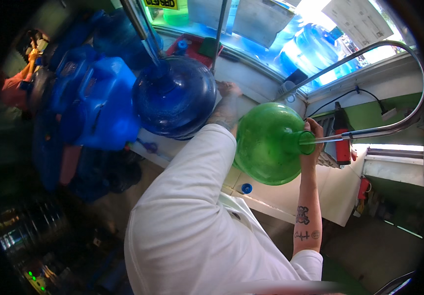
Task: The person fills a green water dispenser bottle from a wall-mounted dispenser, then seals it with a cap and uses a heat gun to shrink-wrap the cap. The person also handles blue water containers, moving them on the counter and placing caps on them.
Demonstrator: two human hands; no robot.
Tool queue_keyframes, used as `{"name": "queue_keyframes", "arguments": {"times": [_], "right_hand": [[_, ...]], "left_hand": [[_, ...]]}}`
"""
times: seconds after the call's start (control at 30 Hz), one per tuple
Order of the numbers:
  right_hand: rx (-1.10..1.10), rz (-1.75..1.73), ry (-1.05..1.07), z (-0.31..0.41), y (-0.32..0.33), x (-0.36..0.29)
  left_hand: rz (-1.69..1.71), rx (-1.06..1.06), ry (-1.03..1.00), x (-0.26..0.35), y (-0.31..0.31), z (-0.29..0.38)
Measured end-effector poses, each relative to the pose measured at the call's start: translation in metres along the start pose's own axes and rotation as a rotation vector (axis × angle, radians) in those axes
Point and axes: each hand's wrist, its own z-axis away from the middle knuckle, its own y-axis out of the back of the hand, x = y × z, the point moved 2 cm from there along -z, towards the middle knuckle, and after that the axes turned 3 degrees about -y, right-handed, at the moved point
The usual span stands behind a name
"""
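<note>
A translucent green water jug [267,143] stands on the white tiled counter [330,188], its neck towards the right. My right hand [313,132] grips it at the neck, with part of the fingers hidden behind. The tip of a curved metal spout [411,110] points into the jug's mouth, and a thin stream seems to run from it. My left arm reaches past a round dark blue water jug [175,99]. Blurred, my left hand [229,89] is beside that jug, close to an upright metal pipe [219,33]; what it touches cannot be made out.
Blue water containers [105,99] crowd the left side. A blue cap [246,188] lies near the counter's front edge. At the back are a red tray [188,42] and a white mug [288,90]. A red-and-black heat gun [341,136] hangs right. Another person [16,86] is far left.
</note>
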Motion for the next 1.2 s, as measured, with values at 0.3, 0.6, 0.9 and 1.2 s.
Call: {"name": "queue_keyframes", "arguments": {"times": [0.3, 0.6, 0.9, 1.2], "right_hand": [[-0.144, -0.603, -0.329, -0.024, 0.008, 0.088], [-0.522, -0.257, -0.134, -0.070, -0.117, 0.257], [-0.565, -0.318, -0.411, -0.024, -0.132, 0.306], [-0.368, -0.257, -0.542, 0.029, -0.134, 0.362]], "left_hand": [[0.388, 0.245, -0.950, 0.062, 0.127, 0.126], [-0.601, 0.784, -0.522, -0.044, 0.160, 0.258], [-0.703, 0.906, -0.496, -0.039, 0.150, 0.254], [-0.669, 0.989, -0.573, -0.038, 0.150, 0.252]]}}
